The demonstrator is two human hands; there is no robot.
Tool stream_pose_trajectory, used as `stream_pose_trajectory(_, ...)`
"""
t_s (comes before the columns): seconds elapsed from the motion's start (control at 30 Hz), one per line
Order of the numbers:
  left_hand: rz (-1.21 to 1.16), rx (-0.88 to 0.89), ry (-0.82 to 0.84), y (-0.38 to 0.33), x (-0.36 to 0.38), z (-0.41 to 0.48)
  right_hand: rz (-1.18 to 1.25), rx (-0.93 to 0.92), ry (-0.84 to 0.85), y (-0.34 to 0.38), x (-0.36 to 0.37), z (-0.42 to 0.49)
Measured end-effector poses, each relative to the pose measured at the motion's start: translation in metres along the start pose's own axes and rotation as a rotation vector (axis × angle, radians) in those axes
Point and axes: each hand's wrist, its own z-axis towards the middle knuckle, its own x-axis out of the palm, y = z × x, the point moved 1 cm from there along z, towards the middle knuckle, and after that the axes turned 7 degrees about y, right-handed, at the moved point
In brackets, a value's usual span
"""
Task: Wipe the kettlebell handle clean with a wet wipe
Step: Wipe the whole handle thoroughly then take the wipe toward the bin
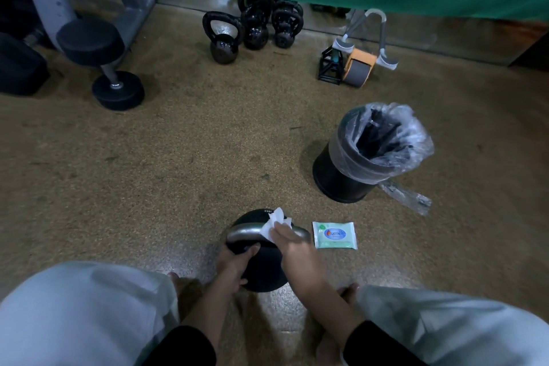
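One kettlebell [265,274]: left hand [234,265] grips body; right hand [292,244] pinches one wipe [274,220] on handle [241,234]. One pack [334,235], label blurred.

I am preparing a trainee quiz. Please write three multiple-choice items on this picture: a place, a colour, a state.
1. Where is the pack? A in the bin; B on the floor, right of the near kettlebell; C on a knee.
2. What colour is the handle? A red; B yellow; C silver.
3. What does the right hand do? A hangs empty; B presses the wipe on the handle; C lifts the pack.
Key: 1B, it lies beside it; 2C, bare metal shows; 3B, fingers hold the wipe there.
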Motion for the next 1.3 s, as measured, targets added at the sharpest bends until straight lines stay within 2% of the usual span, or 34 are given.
stream_pose_trajectory(0.23, -0.001, 0.008, 0.004, 0.000, -0.002, -0.003, -0.016, 0.059, -0.078, -0.008, -0.001, 0.003)
stream_pose_trajectory(0.4, 0.010, 0.002, 0.003, -0.001, 0.000, -0.005, -0.042, -0.013, -0.103, -0.007, 0.003, -0.012)
stream_pose_trajectory(0.57, -0.017, 0.000, 0.017, 0.001, -0.001, -0.004, -0.002, 0.044, -0.133, -0.022, 0.013, -0.001)
stream_pose_trajectory(0.77, -0.027, 0.007, 0.016, 0.001, 0.000, -0.002, -0.052, -0.171, -0.173, -0.029, 0.017, -0.018)
stream_pose_trajectory(0.93, -0.055, 0.006, 0.024, 0.003, -0.001, 0.001, -0.056, -0.140, -0.237, -0.032, 0.014, -0.010)
stream_pose_trajectory(1.13, -0.030, 0.018, 0.003, 0.001, 0.002, -0.001, -0.112, -0.249, -0.245, -0.030, 0.028, -0.022)
stream_pose_trajectory(1.3, -0.051, 0.018, 0.010, 0.002, 0.000, 0.001, -0.119, -0.200, -0.289, -0.036, 0.022, -0.015)
